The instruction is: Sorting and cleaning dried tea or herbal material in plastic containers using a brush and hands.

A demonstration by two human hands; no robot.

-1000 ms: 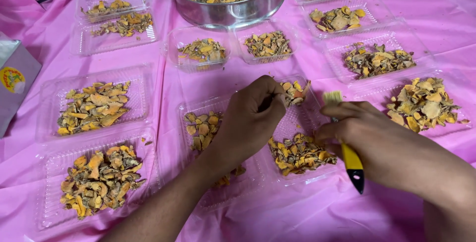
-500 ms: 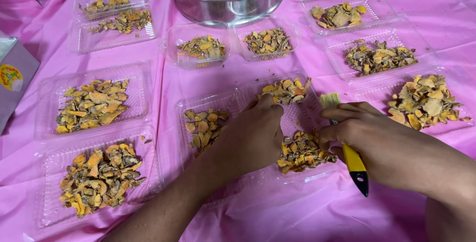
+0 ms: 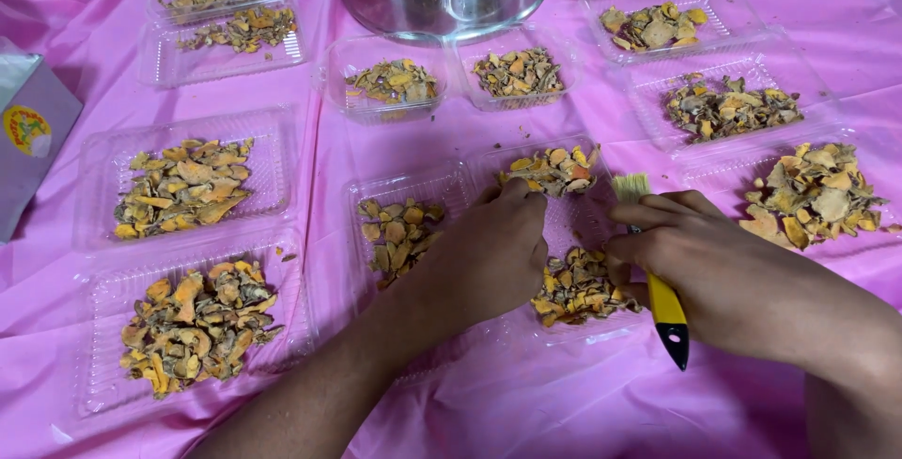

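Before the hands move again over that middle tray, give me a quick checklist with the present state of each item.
1. Left hand on the middle clear tray, fingertips by the upper pile of dried slices: ok.
2. Right hand has a grip on the yellow-handled brush, bristles pointing up and away: ok.
3. Lower pile lies inside the tray: ok.
4. Whether the left fingers pinch any slices: cannot tell, they are hidden.
5. Neighbouring tray of slices sits partly under the left wrist: not ok, easy to knock.
6. Steel bowl stands apart from both hands: ok.
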